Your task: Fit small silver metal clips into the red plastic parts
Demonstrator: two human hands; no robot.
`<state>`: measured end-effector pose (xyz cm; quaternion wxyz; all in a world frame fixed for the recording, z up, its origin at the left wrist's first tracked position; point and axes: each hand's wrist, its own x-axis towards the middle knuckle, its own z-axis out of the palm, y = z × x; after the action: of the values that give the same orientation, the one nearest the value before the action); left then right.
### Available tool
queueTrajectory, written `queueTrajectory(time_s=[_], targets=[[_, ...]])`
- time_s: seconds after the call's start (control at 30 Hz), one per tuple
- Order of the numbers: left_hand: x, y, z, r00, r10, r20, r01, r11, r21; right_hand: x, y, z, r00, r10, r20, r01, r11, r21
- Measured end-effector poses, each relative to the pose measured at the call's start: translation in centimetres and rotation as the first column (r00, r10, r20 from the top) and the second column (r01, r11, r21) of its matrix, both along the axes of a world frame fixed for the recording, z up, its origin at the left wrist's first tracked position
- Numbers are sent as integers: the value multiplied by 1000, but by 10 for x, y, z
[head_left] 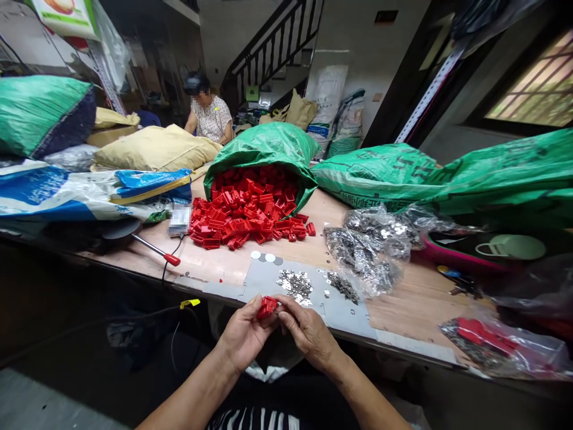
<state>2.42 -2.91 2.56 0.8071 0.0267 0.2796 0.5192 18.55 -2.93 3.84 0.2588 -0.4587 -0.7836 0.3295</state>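
Note:
My left hand is closed around a small red plastic casing, held just off the table's front edge. From the other side my right hand reaches in, thumb and forefinger pinched close to the casing's right end. Whatever sits between those fingertips is too small and covered to name. Beyond my hands a grey mat carries a heap of shiny flat metal pieces and a smaller heap of darker metal pieces. Several white and grey discs lie along the mat's back edge.
Red casings spill from a green sack. Bags of metal parts lie right of the mat, with a pink basin further right. At left a red-tipped lever juts past the edge. Another person sits behind.

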Motion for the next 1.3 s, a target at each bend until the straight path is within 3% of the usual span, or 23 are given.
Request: queueTrajectory(time_s=[0.17, 0.37, 0.53, 0.63, 0.73, 0.8, 0.83, 0.9, 0.97, 1.03, 1.13, 1.3], targets=[[4, -4, 1, 999, 8, 37, -7, 1000, -28, 2, -1, 0, 1000, 11, -5, -11, 1000, 5], [9, -7, -3, 997, 34, 71, -36, 999, 22, -2, -3, -6, 995, -75, -68, 80, 994, 78], [11, -9, -6, 997, 32, 71, -35, 998, 44, -4, -3, -11, 989, -89, -117, 91, 996, 12], [6, -12, -9, 1000, 8, 15, -10, 995, 104, 0, -2, -14, 990, -77, -115, 73, 997, -36], [-2, -17, -18, 982, -45, -183, 85, 972, 218, 8, 3, -13, 989, -105, -103, 100, 994, -49], [-7, -20, -32, 907, -39, -420, 167, 947, 274, 16, 12, -10, 985, -152, -85, 150, 988, -34], [-10, -21, -41, 834, -8, -552, 211, 929, 305, 20, 18, -9, 980, -183, -75, 182, 983, -16], [-15, -23, -60, 618, 91, -781, 295, 894, 338, 28, 34, -7, 968, -245, -57, 247, 968, 30], [-21, -23, -75, 354, 183, -917, 366, 875, 316, 36, 55, -7, 955, -292, -39, 295, 953, 73], [-25, -23, -82, 216, 246, -945, 409, 856, 316, 43, 80, -8, 945, -326, 4, 324, 940, 103], [-30, -21, -77, 221, 320, -921, 449, 805, 387, 53, 124, -8, 918, -385, 95, 372, 919, 127], [-35, -10, -55, 263, 476, -839, 438, 716, 543, 63, 200, -7, 843, -520, 137, 506, 853, 125]])
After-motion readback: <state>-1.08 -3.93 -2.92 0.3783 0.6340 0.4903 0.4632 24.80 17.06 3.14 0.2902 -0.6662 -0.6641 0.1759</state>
